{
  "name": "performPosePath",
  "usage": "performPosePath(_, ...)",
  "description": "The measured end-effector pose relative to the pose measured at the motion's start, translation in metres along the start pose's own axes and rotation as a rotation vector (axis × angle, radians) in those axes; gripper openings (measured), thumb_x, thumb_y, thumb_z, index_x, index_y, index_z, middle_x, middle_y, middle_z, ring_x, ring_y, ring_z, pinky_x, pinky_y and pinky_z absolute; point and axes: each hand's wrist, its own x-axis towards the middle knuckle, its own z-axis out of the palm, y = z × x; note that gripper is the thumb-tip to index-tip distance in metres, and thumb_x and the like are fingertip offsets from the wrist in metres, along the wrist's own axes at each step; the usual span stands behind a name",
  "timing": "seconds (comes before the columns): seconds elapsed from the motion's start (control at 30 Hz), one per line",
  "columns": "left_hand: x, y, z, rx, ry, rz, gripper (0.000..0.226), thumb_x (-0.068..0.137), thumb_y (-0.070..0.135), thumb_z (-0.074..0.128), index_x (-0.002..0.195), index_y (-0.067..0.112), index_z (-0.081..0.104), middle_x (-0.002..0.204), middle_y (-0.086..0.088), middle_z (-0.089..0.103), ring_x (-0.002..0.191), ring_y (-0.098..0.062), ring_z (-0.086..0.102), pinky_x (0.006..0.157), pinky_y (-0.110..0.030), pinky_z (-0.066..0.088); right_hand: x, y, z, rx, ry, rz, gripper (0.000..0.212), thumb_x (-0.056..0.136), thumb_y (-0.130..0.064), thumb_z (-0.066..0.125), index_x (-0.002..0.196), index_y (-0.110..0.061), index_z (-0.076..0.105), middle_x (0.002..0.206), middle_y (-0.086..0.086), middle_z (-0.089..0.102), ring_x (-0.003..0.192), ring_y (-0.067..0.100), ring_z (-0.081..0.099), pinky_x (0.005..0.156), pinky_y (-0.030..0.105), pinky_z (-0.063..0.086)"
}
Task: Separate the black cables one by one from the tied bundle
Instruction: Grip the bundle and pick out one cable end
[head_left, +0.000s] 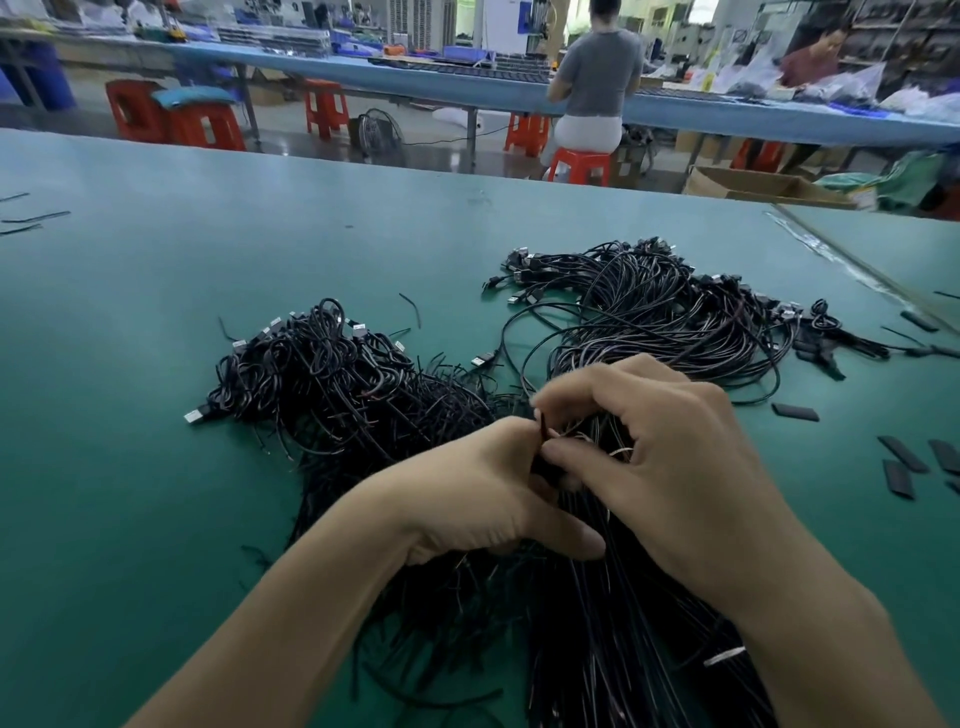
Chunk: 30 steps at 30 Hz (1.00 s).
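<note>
A long bundle of black cables runs from the near edge up under both hands; a white tie wraps it near my right wrist. My left hand and my right hand meet over the bundle's far end, fingers curled and pinching thin cable ends between them. A loose heap of black cables with USB plugs lies to the left. A second heap of black cables lies beyond my right hand.
The green table carries short black sleeve pieces at the right and a few cut scraps at the far left. Beyond the table are red stools, a long blue bench and two people working.
</note>
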Motion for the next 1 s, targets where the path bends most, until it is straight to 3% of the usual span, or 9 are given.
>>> performPosePath(0.17,0.0,0.0,0.001,0.014,0.055,0.012,0.031,0.087,-0.008,0.066,0.071,0.018,0.06,0.056,0.008,0.037,0.046,-0.005,0.032,0.042,-0.017,0.027,-0.001,0.0,-0.001,-0.026,-0.047,-0.029,0.032,0.074,-0.02,0.082,0.097,-0.036,0.066,0.083,-0.022,0.062,0.095,0.004,0.056,0.077,0.032,0.05)
performPosePath(0.3,0.001,-0.001,0.003,0.073,0.087,0.002,0.01,0.087,-0.008,0.065,0.086,-0.007,0.054,0.064,-0.003,0.035,0.047,-0.005,0.031,0.042,-0.016,0.027,0.0,0.001,0.002,-0.049,-0.071,-0.02,0.026,0.077,-0.019,0.08,0.093,-0.035,0.067,0.077,-0.02,0.061,0.085,0.004,0.053,0.069,0.024,0.044)
performPosePath(0.47,0.0,0.002,0.003,0.07,0.073,0.013,0.027,0.088,-0.007,0.064,0.077,0.016,0.055,0.057,0.009,0.04,0.046,-0.003,0.034,0.041,-0.014,0.028,-0.001,0.001,0.006,-0.049,-0.074,-0.049,0.026,0.082,-0.017,0.076,0.094,-0.035,0.062,0.076,-0.02,0.056,0.082,0.003,0.054,0.068,0.026,0.047)
performPosePath(0.6,0.001,-0.001,0.001,0.027,0.12,-0.014,0.027,0.089,0.0,0.062,0.074,0.021,0.057,0.06,0.005,0.041,0.051,-0.008,0.033,0.044,-0.018,0.027,-0.001,0.004,0.011,-0.012,-0.074,-0.045,0.024,0.087,-0.014,0.071,0.092,-0.033,0.057,0.078,-0.019,0.055,0.083,0.0,0.052,0.068,0.012,0.039)
performPosePath(0.73,0.006,0.007,0.003,-0.356,0.164,-0.05,0.009,0.078,0.01,0.056,0.082,0.014,0.049,0.059,0.006,0.037,0.048,-0.008,0.032,0.042,-0.02,0.028,0.0,0.008,0.012,0.058,0.048,-0.007,0.028,0.086,-0.005,0.07,0.089,-0.027,0.053,0.074,-0.018,0.054,0.075,0.0,0.052,0.066,0.009,0.036)
performPosePath(0.77,0.006,0.01,0.004,-0.493,0.165,-0.051,0.015,0.073,0.014,0.053,0.086,0.012,0.046,0.061,0.004,0.038,0.049,-0.009,0.034,0.043,-0.02,0.029,0.001,0.008,0.013,0.07,0.1,0.013,0.027,0.086,-0.005,0.071,0.088,-0.026,0.052,0.073,-0.017,0.053,0.073,0.001,0.051,0.064,0.01,0.036)
performPosePath(0.83,0.01,0.012,0.005,-0.623,0.2,0.003,0.007,0.086,0.018,0.046,0.081,0.014,0.048,0.062,0.002,0.043,0.051,-0.01,0.039,0.045,-0.021,0.032,0.002,0.006,0.017,0.099,0.203,0.043,0.026,0.086,-0.005,0.071,0.085,-0.023,0.052,0.072,-0.015,0.055,0.07,0.004,0.053,0.062,0.011,0.037)
performPosePath(0.9,0.013,0.008,0.006,-0.629,0.29,0.085,0.027,0.101,0.016,0.044,0.076,0.015,0.054,0.063,0.001,0.049,0.052,-0.01,0.044,0.046,-0.02,0.036,0.002,0.003,0.02,0.161,0.293,0.06,0.027,0.087,-0.004,0.07,0.084,-0.024,0.053,0.073,-0.011,0.059,0.069,0.003,0.057,0.06,0.008,0.04)
performPosePath(1.0,0.014,0.005,0.006,-0.583,0.332,0.26,0.015,0.101,0.013,0.053,0.091,0.013,0.065,0.075,-0.001,0.064,0.066,-0.012,0.06,0.06,-0.021,0.051,0.003,0.001,0.022,0.32,0.383,0.141,0.028,0.088,-0.01,0.07,0.08,-0.03,0.052,0.083,-0.012,0.065,0.067,0.004,0.063,0.061,0.016,0.049)
